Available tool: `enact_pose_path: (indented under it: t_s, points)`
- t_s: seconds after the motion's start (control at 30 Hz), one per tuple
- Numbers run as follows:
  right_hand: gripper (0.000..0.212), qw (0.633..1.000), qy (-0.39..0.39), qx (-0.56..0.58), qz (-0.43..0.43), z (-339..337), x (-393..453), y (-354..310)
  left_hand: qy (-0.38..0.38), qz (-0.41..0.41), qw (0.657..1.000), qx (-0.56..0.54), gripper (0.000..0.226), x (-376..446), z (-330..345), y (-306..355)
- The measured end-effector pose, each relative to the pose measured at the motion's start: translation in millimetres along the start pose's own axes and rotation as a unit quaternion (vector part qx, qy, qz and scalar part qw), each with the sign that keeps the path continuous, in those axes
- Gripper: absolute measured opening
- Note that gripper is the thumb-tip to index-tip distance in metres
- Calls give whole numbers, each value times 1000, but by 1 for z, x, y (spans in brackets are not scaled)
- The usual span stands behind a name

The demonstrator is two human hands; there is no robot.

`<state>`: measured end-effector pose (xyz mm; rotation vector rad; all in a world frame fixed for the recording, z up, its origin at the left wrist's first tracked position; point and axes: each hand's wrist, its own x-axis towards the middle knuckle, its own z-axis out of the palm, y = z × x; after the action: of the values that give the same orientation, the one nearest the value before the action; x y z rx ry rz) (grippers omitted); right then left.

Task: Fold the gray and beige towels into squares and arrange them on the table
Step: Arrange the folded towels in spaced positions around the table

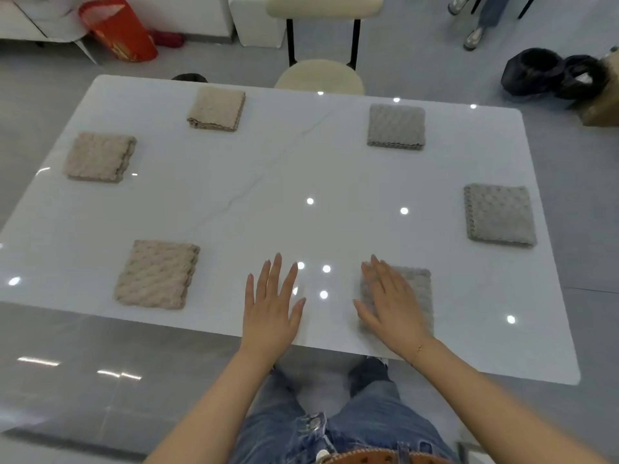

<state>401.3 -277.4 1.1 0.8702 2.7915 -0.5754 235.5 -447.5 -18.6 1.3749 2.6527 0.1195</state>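
Right hand (392,303) flat on square gray towel (417,289).

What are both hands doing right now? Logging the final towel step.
Left hand: open, flat on the table.
Right hand: open, pressing the near gray towel.
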Motion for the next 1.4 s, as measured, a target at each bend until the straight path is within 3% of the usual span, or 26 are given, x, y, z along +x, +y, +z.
enact_pose_path:
  t_s: [0.3,0.63,0.87,1.0,1.1,1.23,1.4]
  points:
    - [74,1000,10,6,7,31,32,-144,4,-24,999,-30,61,-24,-26,-137]
    - [73,998,-44,16,-46,61,97,-208,-21,-87,995,-41,56,-7,-26,-223]
    - [75,997,-63,24,-38,69,136,-230,-56,-48,997,-15,59,19,-30,-266]
    - [79,997,-59,45,22,77,154,-258,-100,-25,994,-30,60,36,-36,-299]
    - [59,989,-35,92,112,85,165,-287,-138,28,990,-30,61,47,-34,-333]
    - [40,928,-12,262,263,94,176,-332,-150,79,985,-44,61,61,-36,-377]
    - [37,880,-10,322,349,112,186,-366,-185,81,974,-104,82,72,-51,-408]
